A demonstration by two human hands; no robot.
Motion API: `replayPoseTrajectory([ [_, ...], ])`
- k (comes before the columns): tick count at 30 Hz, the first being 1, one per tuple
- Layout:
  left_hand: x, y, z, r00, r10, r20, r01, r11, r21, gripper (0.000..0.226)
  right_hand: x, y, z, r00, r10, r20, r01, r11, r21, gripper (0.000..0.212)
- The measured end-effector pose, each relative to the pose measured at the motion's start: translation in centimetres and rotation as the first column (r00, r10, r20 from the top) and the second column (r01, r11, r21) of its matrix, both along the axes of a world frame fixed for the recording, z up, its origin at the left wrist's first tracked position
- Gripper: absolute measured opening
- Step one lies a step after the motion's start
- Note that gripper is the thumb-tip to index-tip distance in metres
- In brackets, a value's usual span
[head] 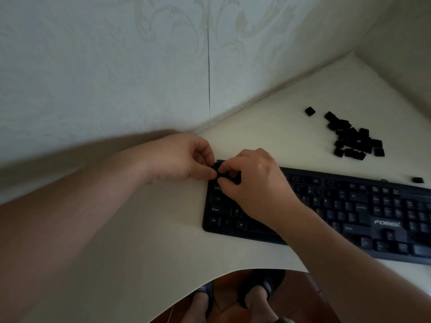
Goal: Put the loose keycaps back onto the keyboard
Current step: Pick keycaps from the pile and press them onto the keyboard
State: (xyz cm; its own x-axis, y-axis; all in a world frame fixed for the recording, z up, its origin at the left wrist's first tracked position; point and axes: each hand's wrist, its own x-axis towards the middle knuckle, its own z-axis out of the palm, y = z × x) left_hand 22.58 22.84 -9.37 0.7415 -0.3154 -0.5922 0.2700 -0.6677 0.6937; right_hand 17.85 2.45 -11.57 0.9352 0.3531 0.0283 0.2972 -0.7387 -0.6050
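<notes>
A black keyboard (345,213) lies on the white table (163,229), running from the centre to the right edge. My left hand (186,157) and my right hand (254,183) meet over its top-left corner. Both pinch a small black keycap (218,167) between thumb and fingertips, right at the upper-left keys. My right hand hides much of the left key block. A heap of several loose black keycaps (354,138) lies on the table beyond the keyboard, at the right.
A single keycap (310,111) sits apart, left of the heap, and another keycap (417,180) lies by the keyboard's far edge at the right. Walls close the table at the back and right. The table's curved front edge shows my feet (256,292) below.
</notes>
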Motion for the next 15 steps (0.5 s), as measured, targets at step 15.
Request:
replayPoseTrajectory([
  [15,0.09,-0.14,-0.40,1.000,0.017,0.004,-0.017,0.999,0.027,0.019,-0.06,0.01,0.73,0.997,-0.032,-0.064,0.032,0.999,0.014,0.012],
])
